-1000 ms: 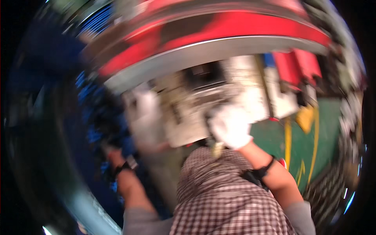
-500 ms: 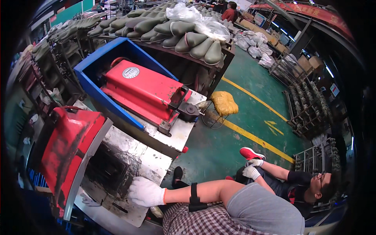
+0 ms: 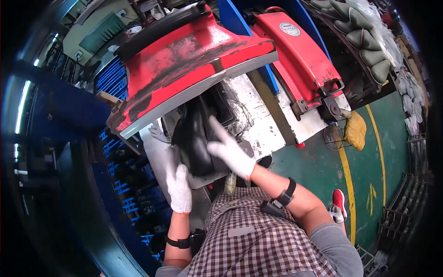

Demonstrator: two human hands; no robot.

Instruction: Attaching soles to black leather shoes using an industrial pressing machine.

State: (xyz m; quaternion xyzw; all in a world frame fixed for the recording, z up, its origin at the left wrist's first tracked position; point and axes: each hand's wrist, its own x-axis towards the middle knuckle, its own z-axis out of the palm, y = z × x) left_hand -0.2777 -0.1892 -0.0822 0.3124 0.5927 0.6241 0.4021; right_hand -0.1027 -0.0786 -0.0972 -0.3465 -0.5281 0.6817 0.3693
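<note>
A glossy black piece [image 3: 194, 143], boot-like in outline, lies in the front opening of a red-hooded machine [image 3: 184, 60]. Its far end disappears under the hood. My left hand [image 3: 179, 188], in a white knitted glove, is at the piece's near left side, fingers stretched and slightly blurred. On the other side, my gloved right hand [image 3: 230, 154] reaches over the piece's right edge with fingers extended and apart. Whether either hand presses on it cannot be made out. Under my right hand is the white, stained machine plate [image 3: 258, 131].
A second red machine [image 3: 300, 55] with blue side panels stands to the right. Beyond it, grey-green shoe lasts [image 3: 369, 55] fill a rack. A yellow bundle [image 3: 355, 130] sits on the green floor. A person's red shoe [image 3: 338, 203] shows at right. Dark blue panels [image 3: 69, 111] rise at left.
My view has swung left and down toward the red-hooded machine. My left hand has come into view, the black piece now lies between both hands, and my right hand has left the plate's edge.
</note>
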